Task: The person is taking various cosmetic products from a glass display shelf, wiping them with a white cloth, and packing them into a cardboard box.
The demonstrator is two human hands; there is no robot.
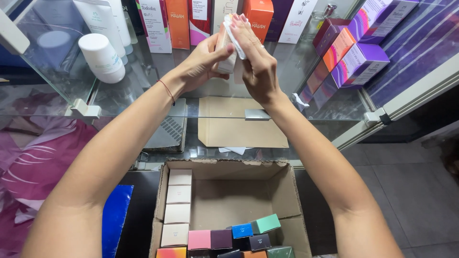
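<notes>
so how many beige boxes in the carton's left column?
4 beige boxes, stacked in a line along the cardboard carton left wall: top, second, third, bottom. More may sit hidden below frame.

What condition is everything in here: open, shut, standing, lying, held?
Left hand: grip closed around the pale box.
Right hand: pressing a white cloth on the box.
Pale box: held upright above the glass shelf.
White cloth: bunched under the fingers.
Cardboard carton: open, partly filled with small boxes.
White bottle: standing, capped.
Purple boxes: lying on the shelf, closed.
Brown envelope: lying flat.
</notes>
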